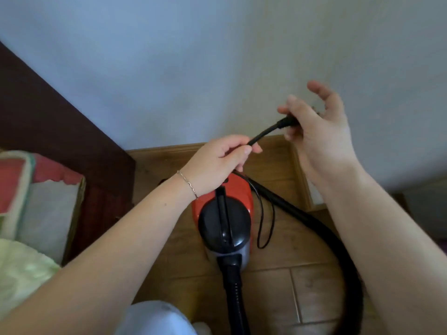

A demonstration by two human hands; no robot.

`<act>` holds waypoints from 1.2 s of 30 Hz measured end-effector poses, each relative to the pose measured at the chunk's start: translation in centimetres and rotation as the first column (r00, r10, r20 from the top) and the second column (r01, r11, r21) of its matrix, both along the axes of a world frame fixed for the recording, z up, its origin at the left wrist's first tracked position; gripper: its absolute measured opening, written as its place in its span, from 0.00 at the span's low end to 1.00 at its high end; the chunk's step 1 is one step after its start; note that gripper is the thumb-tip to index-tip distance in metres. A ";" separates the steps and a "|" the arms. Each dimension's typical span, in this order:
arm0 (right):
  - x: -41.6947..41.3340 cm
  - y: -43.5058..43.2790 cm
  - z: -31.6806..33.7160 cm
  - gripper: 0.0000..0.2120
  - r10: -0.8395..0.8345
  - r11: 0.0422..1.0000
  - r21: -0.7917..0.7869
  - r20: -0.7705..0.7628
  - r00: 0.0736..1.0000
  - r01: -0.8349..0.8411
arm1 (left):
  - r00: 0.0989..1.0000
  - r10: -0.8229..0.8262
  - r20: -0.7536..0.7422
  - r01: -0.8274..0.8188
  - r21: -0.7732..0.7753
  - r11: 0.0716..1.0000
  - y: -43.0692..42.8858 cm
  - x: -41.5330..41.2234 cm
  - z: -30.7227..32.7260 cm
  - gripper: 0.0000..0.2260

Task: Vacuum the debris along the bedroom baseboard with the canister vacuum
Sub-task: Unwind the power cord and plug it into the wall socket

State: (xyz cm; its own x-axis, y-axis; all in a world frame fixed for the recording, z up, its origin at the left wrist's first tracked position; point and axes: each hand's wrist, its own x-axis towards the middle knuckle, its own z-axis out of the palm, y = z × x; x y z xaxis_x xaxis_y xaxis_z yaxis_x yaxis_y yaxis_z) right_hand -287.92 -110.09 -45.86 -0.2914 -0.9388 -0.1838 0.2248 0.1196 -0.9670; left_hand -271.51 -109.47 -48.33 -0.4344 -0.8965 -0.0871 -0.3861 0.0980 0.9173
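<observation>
Overhead, your left hand (217,163) pinches the black power cord (263,132) while your right hand (321,131) grips its plug end; below both hands, the red canister vacuum (225,221) sits on the wooden floor (278,286) near the baseboard (169,149), its hose (338,243) curving right.

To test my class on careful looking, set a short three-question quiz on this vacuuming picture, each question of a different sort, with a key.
1. True or false: the canister vacuum stands on carpet.
2. Which hand holds the plug end of the power cord?
3. The vacuum's body is: A blue, B red and black, C green.
Key: 1 false, it stands on the wood floor. 2 the right hand; the left hand pinches the cord lower down. 3 B.
</observation>
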 end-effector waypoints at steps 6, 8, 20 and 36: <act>1.9 0.9 11.1 0.07 0.145 0.979 0.107 0.222 0.964 -0.172 | 0.970 0.159 -0.185 -0.124 0.192 0.974 0.6 -1.3 12.6 0.09; 2.3 1.3 14.6 0.07 0.200 0.969 0.119 0.131 0.971 -0.215 | 0.971 0.159 -0.180 -0.118 0.217 0.969 1.3 -1.4 16.3 0.08; 2.3 2.7 29.2 0.11 0.394 0.905 0.115 0.143 0.908 -0.411 | 0.854 0.358 -0.377 -0.204 0.389 0.898 5.0 -3.0 30.5 0.10; 4.7 -4.4 24.7 0.13 0.390 0.872 0.309 0.028 0.920 -0.379 | 0.709 0.584 -0.396 -0.380 0.484 0.789 0.1 -2.7 24.4 0.11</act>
State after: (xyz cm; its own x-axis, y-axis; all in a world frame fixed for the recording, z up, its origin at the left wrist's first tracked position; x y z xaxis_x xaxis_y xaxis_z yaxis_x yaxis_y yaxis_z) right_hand -283.26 -114.51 -21.14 0.0703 -0.8783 -0.4729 0.0686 0.4772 -0.8761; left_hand -274.19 -109.40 -23.94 -0.0194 -0.9439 -0.3296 0.2346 -0.3248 0.9162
